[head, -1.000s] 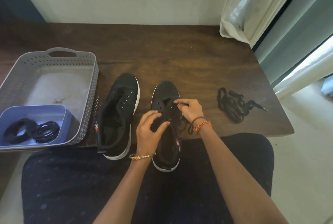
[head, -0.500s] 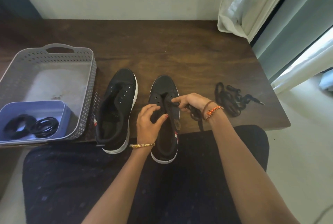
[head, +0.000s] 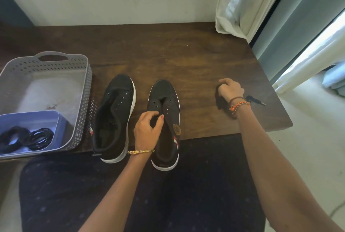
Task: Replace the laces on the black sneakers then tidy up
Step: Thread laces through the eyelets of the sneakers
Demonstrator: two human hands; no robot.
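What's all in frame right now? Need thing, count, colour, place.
sneakers: 2, black with white soles, unlaced, side by side at table's near edge
loose laces: 1 pile, black, table right, mostly under right hand
coiled laces: 2 bundles, black, in blue bin
blue bin: 1, inside grey basket
grey basket: 1, perforated, table left
table: 1, dark wood
curtain: 1, white, upper right
left hand: on right sneaker's tongue
right hand: on loose laces

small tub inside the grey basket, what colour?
Light blue tub, seen in the head view, inside the grey basket.
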